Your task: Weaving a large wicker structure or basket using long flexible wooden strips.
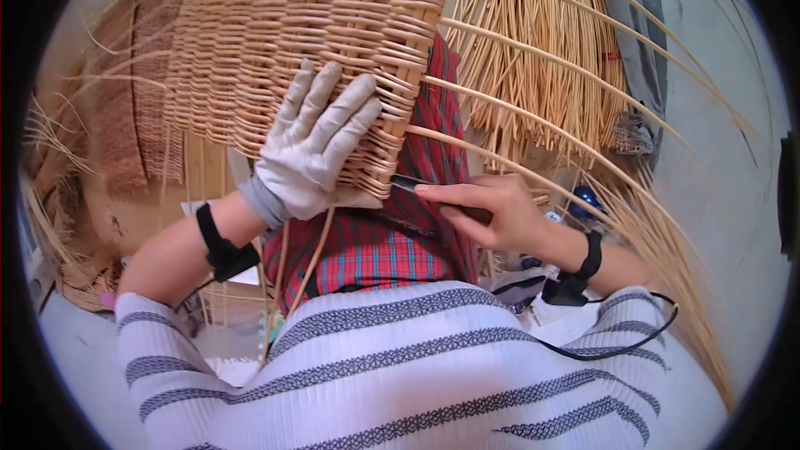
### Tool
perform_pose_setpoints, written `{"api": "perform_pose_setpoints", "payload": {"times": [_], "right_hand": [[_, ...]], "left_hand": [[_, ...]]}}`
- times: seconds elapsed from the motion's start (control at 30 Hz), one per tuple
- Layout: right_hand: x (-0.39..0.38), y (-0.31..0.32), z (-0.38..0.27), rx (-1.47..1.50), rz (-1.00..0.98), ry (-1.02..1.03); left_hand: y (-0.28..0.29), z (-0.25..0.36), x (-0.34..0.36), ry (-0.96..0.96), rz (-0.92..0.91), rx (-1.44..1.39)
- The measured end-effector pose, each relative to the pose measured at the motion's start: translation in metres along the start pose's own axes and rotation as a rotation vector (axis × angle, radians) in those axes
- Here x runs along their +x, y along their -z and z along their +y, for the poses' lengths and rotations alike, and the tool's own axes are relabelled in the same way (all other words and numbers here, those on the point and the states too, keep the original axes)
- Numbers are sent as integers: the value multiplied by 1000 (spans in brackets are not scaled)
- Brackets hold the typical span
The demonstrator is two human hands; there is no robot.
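**Wicker panel (292, 33) dominates, rods jutting right**

The panel's near right corner overlies a plaid cloth (375, 250). A cane bundle (542, 75) lies beyond, crossed by the long rods (533, 48). The gloved left hand (312, 154) lies on the weave, fingers slightly spread. The right hand's (500, 208) thumb and fingers pinch a dark tool (406, 184), its tip perhaps touching the corner. Near the wrist: a round blue object (587, 198).
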State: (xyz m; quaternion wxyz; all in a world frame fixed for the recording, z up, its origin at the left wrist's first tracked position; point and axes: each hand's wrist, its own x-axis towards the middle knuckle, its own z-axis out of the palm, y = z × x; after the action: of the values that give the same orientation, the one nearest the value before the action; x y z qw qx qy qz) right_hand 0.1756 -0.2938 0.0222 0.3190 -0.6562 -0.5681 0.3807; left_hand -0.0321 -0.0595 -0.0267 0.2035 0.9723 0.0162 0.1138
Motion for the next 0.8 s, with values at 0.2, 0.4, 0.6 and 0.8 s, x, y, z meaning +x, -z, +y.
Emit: {"api": "perform_pose_setpoints", "payload": {"times": [0.2,0.4,0.6,0.8], "right_hand": [[-10,16,-14,-353,-174,-32],[-3,3,26,352,-308,46],[-9,-14,46,1242,-647,-542],[-12,0,61,1477,-765,-354]], "left_hand": [[3,-3,3,74,-26,-36],[1,-3,-2,47,-8,-21],[4,-3,2,21,10,5],[4,-2,3,39,12,-21]]}}
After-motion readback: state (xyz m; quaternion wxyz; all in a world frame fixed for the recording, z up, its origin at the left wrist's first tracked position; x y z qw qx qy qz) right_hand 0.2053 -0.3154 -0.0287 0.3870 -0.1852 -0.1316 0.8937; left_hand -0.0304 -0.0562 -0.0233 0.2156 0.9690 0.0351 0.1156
